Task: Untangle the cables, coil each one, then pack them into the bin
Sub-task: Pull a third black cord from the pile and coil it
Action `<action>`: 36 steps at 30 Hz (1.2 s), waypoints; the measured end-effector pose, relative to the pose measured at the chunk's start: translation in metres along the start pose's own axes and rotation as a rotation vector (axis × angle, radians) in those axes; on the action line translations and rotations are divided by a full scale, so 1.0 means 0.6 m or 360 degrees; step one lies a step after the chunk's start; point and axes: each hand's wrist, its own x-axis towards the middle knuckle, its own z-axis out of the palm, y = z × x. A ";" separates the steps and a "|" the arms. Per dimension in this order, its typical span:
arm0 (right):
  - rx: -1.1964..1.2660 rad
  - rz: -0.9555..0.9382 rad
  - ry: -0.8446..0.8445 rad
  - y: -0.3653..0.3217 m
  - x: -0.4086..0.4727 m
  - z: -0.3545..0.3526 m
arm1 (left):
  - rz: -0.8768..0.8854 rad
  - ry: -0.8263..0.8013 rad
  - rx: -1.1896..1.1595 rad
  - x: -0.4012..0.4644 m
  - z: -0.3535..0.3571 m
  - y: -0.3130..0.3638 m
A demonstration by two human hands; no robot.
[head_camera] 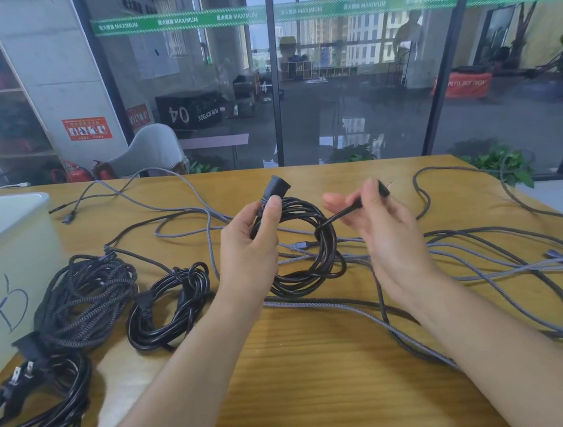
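Observation:
My left hand (pixel 252 247) grips a coiled black power cable (pixel 312 265) at its top, just below the socket end (pixel 275 186), holding the coil above the wooden table (pixel 322 364). My right hand (pixel 381 231) pinches the plug end (pixel 379 188) of the same cable, whose tail wraps once around the coil's right side. Three finished coils lie at the left: a braided one (pixel 85 297), a small black one (pixel 168 306) and a black one with a pronged plug (pixel 34 409). The white bin (pixel 7 239) marked "B" stands at the far left.
Several loose grey braided cables (pixel 485 273) sprawl tangled across the middle and right of the table, running under the held coil. A glass wall stands behind the table's far edge, with a grey chair (pixel 154 153) and plants beyond.

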 end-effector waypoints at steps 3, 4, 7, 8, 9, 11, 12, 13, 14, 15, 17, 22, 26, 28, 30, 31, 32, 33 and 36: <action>0.0777 0.0276 0.0094 -0.015 0.012 -0.004 | 0.0010 -0.0116 0.0039 -0.005 0.008 -0.002; 0.0884 0.0325 0.0155 -0.022 0.016 -0.009 | -0.0001 -0.0161 0.0058 -0.008 0.011 -0.003; 0.0877 0.0288 0.0379 -0.043 0.034 -0.042 | -0.0115 -0.0323 -0.0007 -0.020 0.025 0.002; 0.0866 0.0238 0.0448 -0.051 0.037 -0.054 | -0.0138 -0.0375 -0.0031 -0.023 0.031 0.006; 0.0875 0.0197 0.0502 -0.057 0.040 -0.062 | -0.0138 -0.0411 -0.0045 -0.024 0.035 0.009; 0.0888 0.0158 0.0563 -0.061 0.044 -0.067 | -0.0122 -0.0436 -0.0047 -0.024 0.039 0.014; 0.0865 0.0163 0.0568 -0.060 0.044 -0.064 | -0.0125 -0.0427 -0.0035 -0.024 0.038 0.013; 0.0830 0.0174 0.0548 -0.056 0.044 -0.061 | -0.0124 -0.0415 -0.0026 -0.024 0.035 0.012; 0.0767 0.0195 0.0511 -0.050 0.044 -0.059 | -0.0124 -0.0401 -0.0021 -0.024 0.031 0.010; 0.0696 0.0217 0.0475 -0.044 0.045 -0.058 | -0.0124 -0.0388 -0.0009 -0.024 0.027 0.007; 0.0565 0.0261 0.0400 -0.033 0.045 -0.061 | -0.0103 -0.0360 0.0013 -0.023 0.022 0.004; 0.0302 0.0235 0.0124 -0.011 0.034 -0.047 | -0.0009 -0.0358 0.0005 -0.022 0.024 0.007; -0.0524 0.0127 0.0104 0.008 0.022 -0.032 | 0.0023 -0.0376 0.0018 -0.025 0.024 0.016; -0.0757 0.0007 0.0185 0.005 0.017 -0.033 | 0.0035 -0.0369 0.0025 -0.024 0.022 0.019; -0.0963 -0.0116 0.0153 0.002 0.016 -0.039 | 0.0038 -0.0371 0.0009 -0.024 0.020 0.022; -0.1021 -0.0112 0.0064 0.002 0.016 -0.039 | 0.0038 -0.0375 -0.0005 -0.024 0.020 0.023; -0.1051 -0.0080 -0.0049 0.002 0.014 -0.037 | 0.0037 -0.0376 -0.0014 -0.024 0.020 0.025; -0.1065 -0.0031 -0.0166 0.003 0.011 -0.033 | 0.0036 -0.0371 -0.0013 -0.024 0.020 0.024; -0.0991 0.0063 -0.0484 0.000 0.000 -0.024 | 0.0028 -0.0324 0.0020 -0.022 0.020 0.021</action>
